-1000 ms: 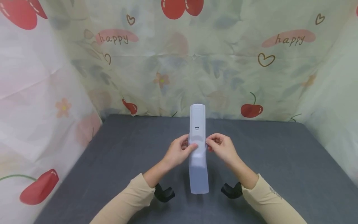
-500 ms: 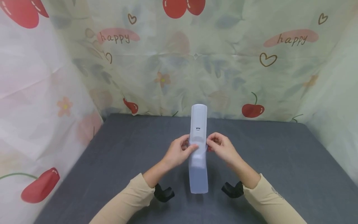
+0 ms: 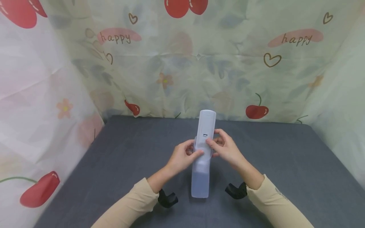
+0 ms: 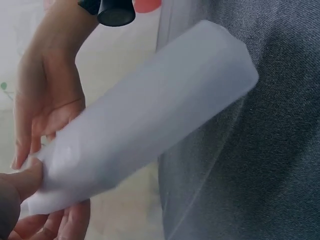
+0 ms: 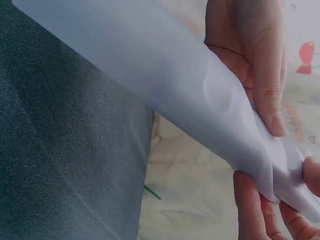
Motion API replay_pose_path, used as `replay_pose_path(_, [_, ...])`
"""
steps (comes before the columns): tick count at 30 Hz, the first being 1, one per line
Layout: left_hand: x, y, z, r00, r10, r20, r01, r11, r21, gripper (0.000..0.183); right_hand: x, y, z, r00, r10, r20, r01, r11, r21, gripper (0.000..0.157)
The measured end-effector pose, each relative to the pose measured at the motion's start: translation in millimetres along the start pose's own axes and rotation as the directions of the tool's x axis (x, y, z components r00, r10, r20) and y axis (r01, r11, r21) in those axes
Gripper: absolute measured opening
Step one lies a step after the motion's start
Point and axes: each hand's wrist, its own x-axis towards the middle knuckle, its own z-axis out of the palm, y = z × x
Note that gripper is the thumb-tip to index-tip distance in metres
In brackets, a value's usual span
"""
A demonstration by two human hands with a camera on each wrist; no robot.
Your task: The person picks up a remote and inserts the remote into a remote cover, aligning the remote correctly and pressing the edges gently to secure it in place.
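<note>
A tall, narrow white plastic device (image 3: 201, 161) with a translucent lower part stands between both hands in the head view, its top leaning slightly right. A small dark slot (image 3: 205, 135) sits on the face toward me. My left hand (image 3: 182, 156) grips its middle from the left, thumb across the face and fingers behind the edge. Higher on the right side, my right hand (image 3: 226, 148) holds it with the thumb on the face below the slot. In both wrist views, the device (image 4: 150, 105) crosses diagonally with hands around its upper part. Its far side is hidden in the head view.
A dark grey cloth covers the table (image 3: 137, 139). Patterned curtains (image 3: 182, 63) with cherries and hearts enclose the back and sides. Black curved pieces (image 3: 168, 199) stick out by each wrist at the sleeve cuffs.
The device has tilted, its top shifting right and slightly down, its bottom a little left. My right thumb has moved from the device's side onto its face; the left hand keeps its grip.
</note>
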Motion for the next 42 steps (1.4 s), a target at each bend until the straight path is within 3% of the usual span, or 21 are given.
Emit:
replay_pose_path(4, [1.6, -0.2, -2.4, 0.999, -0.052, -0.005, 0.051, 0.993, -0.102, 0.035, 0.8, -0.1, -0.7, 1.000, -0.010, -0.021, 0.010, 1.000, -0.002, 0.043])
replay_pose_path(9, [3.4, -1.5, -8.1, 0.989, -0.145, 0.012, 0.144, 0.964, -0.225, 0.030, 0.3, -3.3, -3.3, 0.999, -0.015, -0.045, 0.016, 1.000, 0.011, 0.044])
replay_pose_path(15, [3.7, -2.6, -10.5, 0.984, -0.178, 0.010, 0.174, 0.950, -0.258, 0.023, 0.1, -5.7, -6.2, 0.999, -0.017, -0.048, 0.018, 1.000, 0.016, 0.044])
replay_pose_path(29, [0.6, -0.2, 0.3, 0.973, -0.218, -0.075, 0.189, 0.941, -0.282, 0.018, 2.6, -1.5, -10.1, 0.993, -0.055, 0.109, 0.058, 0.998, -0.025, 0.045])
replay_pose_path(42, [1.9, 5.6, 1.8, 0.961, -0.257, -0.099, 0.215, 0.925, -0.314, 0.017, 1.7, -1.6, -12.6, 0.982, -0.063, 0.178, 0.070, 0.997, -0.034, 0.057])
